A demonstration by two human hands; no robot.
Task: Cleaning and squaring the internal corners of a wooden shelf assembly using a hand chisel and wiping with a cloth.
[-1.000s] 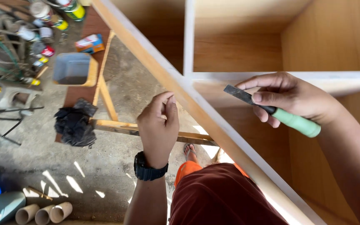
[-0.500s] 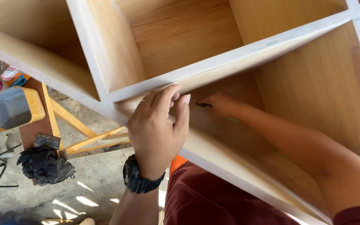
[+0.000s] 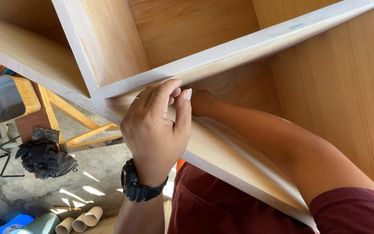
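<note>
Left hand [image 3: 156, 125]: grips the front edge of the cabinet [image 3: 239, 52] at the corner where 2 panels meet; fingers curled and pressed together over the edge, thumb up beside them.
Right hand [image 3: 202, 102]: reaches inside the lower compartment, just behind the left hand, close to that same corner; its fingers are hidden, so their state cannot be told.
Watch [image 3: 137, 186]: black, on the left wrist.
Floor: black cloth [image 3: 44, 158] near a yellow stand [image 3: 66, 112]; 3 cardboard tubes [image 3: 83, 219] at the lower left.
</note>
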